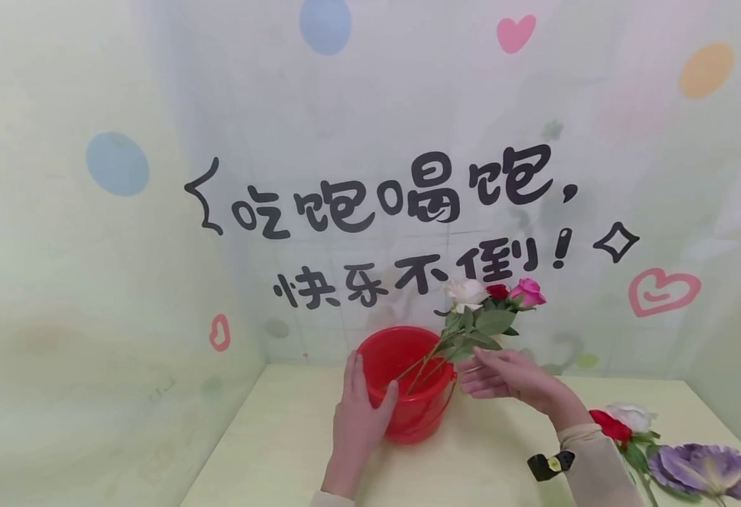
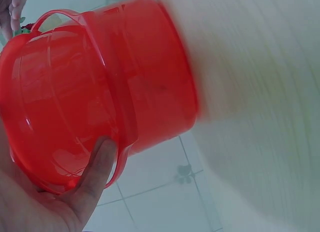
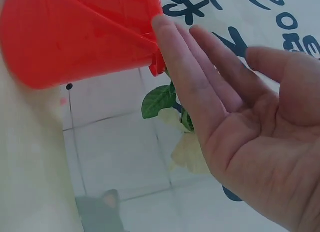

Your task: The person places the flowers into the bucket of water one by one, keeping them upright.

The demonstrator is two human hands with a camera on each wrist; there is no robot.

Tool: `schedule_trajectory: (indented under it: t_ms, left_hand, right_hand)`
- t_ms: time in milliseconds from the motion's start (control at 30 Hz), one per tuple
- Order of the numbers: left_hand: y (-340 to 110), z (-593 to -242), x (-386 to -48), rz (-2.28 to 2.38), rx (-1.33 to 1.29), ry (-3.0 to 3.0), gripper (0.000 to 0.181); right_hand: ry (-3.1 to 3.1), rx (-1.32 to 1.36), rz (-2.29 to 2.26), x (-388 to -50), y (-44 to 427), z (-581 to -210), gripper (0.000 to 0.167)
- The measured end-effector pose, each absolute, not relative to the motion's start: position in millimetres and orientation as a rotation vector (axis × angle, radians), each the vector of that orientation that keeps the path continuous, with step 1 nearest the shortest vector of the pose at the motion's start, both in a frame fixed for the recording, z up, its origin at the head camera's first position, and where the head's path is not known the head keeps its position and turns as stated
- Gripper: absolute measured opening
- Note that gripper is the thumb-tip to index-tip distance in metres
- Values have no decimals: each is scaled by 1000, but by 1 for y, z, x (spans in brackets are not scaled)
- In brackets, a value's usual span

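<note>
A red bucket (image 1: 418, 419) stands upright on the table, with a white rose (image 1: 465, 292), a red flower (image 1: 499, 291) and a pink rose (image 1: 527, 293) leaning out over its right rim. My left hand (image 1: 359, 422) grips the bucket's left side, thumb towards the front; in the left wrist view that thumb lies against the bucket (image 2: 155, 77) near its handle. My right hand (image 1: 513, 379) is beside the right rim, fingers extended, just below the leaves. The right wrist view has the right hand (image 3: 240, 112) with its palm showing and nothing gripped.
At the table's right lie a red flower (image 1: 610, 424), a white flower (image 1: 630, 417) and a large purple flower (image 1: 700, 468), partly beyond my right forearm. A pale printed curtain (image 1: 358, 91) with black lettering hangs behind the table (image 1: 282, 422).
</note>
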State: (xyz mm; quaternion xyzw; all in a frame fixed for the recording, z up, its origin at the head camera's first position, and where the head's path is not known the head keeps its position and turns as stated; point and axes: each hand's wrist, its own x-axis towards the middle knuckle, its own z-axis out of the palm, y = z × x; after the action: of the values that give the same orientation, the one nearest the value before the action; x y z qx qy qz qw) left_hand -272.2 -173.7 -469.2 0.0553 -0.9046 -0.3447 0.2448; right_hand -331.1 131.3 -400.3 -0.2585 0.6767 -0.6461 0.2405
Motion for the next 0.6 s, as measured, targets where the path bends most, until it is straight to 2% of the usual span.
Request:
schedule_trajectory:
  t_ms: [200,600]
  left_hand:
    - [-173,-469,-273,-928,118,-2466,99]
    - [-176,-467,-272,-928,148,-2476,103]
  right_hand:
    - [1762,-680,-1761,-310,167,-409,60]
    - [1519,-343,-1866,-267,269,-463,63]
